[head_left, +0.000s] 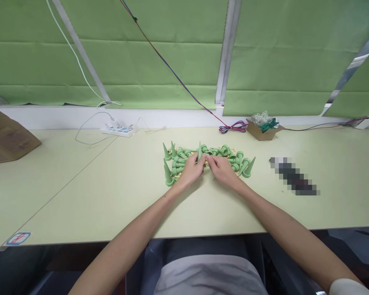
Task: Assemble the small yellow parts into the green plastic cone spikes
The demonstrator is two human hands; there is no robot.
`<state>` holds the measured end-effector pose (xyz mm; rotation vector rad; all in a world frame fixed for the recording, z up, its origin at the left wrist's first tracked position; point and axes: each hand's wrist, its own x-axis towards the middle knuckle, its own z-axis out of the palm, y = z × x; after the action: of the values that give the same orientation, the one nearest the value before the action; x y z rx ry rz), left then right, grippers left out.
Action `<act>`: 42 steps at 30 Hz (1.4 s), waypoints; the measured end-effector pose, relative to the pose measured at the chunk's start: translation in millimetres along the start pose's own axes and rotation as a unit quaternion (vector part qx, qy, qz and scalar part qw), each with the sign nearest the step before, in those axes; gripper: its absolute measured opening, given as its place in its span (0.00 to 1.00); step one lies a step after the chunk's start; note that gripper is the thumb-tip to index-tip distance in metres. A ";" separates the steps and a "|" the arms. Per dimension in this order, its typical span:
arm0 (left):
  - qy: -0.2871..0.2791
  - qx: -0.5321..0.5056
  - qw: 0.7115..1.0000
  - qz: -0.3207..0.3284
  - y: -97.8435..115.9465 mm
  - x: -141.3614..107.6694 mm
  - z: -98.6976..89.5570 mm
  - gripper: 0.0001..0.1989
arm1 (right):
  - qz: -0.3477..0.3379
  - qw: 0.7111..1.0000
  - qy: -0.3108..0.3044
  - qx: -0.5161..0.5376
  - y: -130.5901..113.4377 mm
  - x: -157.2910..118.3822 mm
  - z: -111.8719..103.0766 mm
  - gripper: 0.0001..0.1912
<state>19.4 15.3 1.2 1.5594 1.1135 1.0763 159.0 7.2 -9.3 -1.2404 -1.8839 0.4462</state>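
A pile of green plastic cones [179,165] with flared round bases lies on the table in front of me, several upright and others on their sides. Small yellowish pieces show among them. My left hand [192,169] is closed around one green cone [199,150], its pointed tip up above my fingers. My right hand [224,169] meets it at the thumbs, its fingers pinched together by the cone's base. A bit of yellow shows between the fingertips, too small to name. The two hands hide the middle of the pile.
A small cardboard box [260,133] with clear wrap and green material stands at the back, beside a coiled red-and-blue cable [233,128]. A white power strip [119,130] lies back left, a large cardboard box [10,139] far left. A blurred dark object [295,177] lies to the right.
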 end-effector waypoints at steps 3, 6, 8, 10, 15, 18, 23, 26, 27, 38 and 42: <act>0.000 -0.003 1.000 0.000 0.2 0.0 0.4 0.16 | -0.002 1.000 0.007 -0.008 0.1 0.0 -0.4 0.22; -0.001 -0.003 1.000 0.003 -0.6 0.1 0.4 0.16 | -0.004 1.000 0.017 -0.013 -0.1 0.1 -1.2 0.22; -0.002 0.002 1.000 0.013 -2.3 0.3 0.2 0.17 | -0.003 1.000 0.023 -0.017 -0.6 0.1 -1.9 0.21; -0.009 0.016 0.999 0.030 -4.7 0.8 -0.2 0.18 | -0.004 0.999 0.027 -0.018 -1.3 0.0 -2.5 0.20; -0.008 0.089 0.994 0.069 -9.1 2.6 -0.9 0.18 | -0.006 1.000 0.025 -0.013 -2.0 -0.5 -3.1 0.20; -0.004 0.107 0.990 0.086 -9.3 2.8 -1.0 0.18 | -0.005 1.000 0.022 -0.015 -1.4 -0.5 -2.7 0.20; -0.002 0.143 0.983 0.111 -6.9 0.3 -1.5 0.17 | -0.004 1.000 0.025 -0.018 -1.5 -0.7 -2.7 0.20; -0.008 0.165 0.978 0.131 -5.0 -1.1 -2.2 0.16 | -0.006 0.999 0.026 -0.019 -2.4 -1.3 -3.2 0.19; -0.009 0.171 0.976 0.138 -4.6 -1.2 -2.5 0.15 | -0.007 0.999 0.027 -0.018 -2.7 -1.5 -3.3 0.19; -0.042 0.206 0.963 0.170 -5.6 -3.0 -3.8 0.09 | -0.005 0.999 0.053 0.008 -4.2 -2.0 -3.6 0.18; -0.036 0.213 0.961 0.174 -5.4 -3.7 -2.8 0.09 | 0.006 0.997 0.067 0.035 -7.3 -3.6 -4.7 0.16</act>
<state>15.1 13.3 -3.9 2.1812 1.0933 1.0365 159.0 0.1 -3.2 -1.2059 -1.7343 0.4229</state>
